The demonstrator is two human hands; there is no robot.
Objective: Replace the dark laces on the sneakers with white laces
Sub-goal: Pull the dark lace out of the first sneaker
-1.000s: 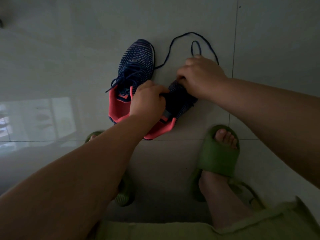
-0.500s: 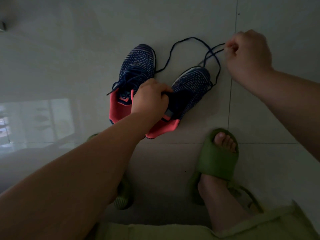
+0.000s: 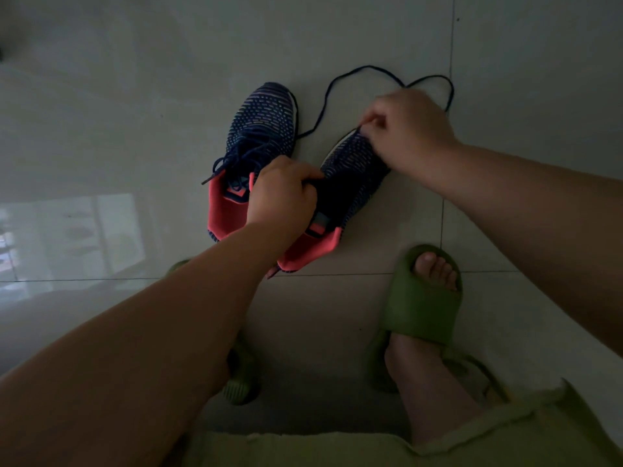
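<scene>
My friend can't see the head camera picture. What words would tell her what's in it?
A person's right hand pinches a dark lace at the right sneaker while the left hand holds that sneaker's opening. The left sneaker beside it is still laced, on a pale tiled floor.

The left hand covers the right sneaker's tongue and collar. The right hand hides that sneaker's toe and part of the dark lace. The left slipper lies mostly under the forearm.
</scene>
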